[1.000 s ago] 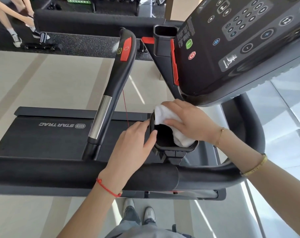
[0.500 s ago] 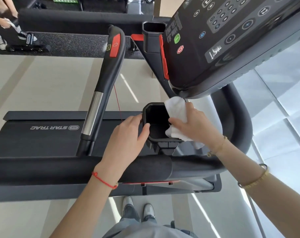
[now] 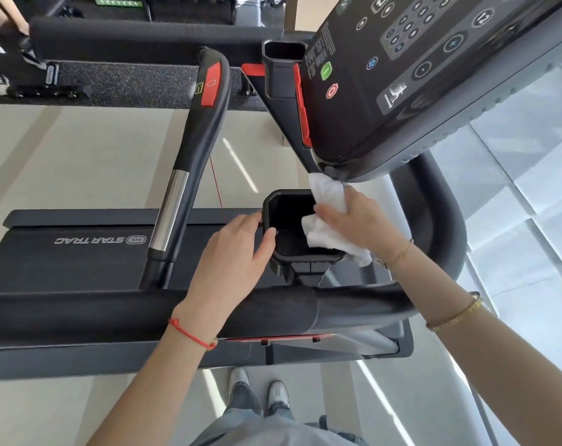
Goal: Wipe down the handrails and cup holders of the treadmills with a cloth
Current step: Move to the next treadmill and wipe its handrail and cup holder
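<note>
A padded handrail (image 3: 112,313) is crossed by both forearms. The black cup holder (image 3: 292,249) is steadied at its left rim by the left hand (image 3: 231,252), fingers loosely curled about the edge. A white cloth (image 3: 328,220) is gripped by the right hand (image 3: 360,220) against the holder's right rim, under the console (image 3: 434,75).

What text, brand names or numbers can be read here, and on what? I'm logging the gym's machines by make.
"STAR TRAC", seen upside down, beside a small oval logo: on the treadmill deck.
"12": on a round button of the console.
Small white print along the console's left edge: too small to read.
Keypad digits: blurred.
Green button and red button: symbols only.
</note>
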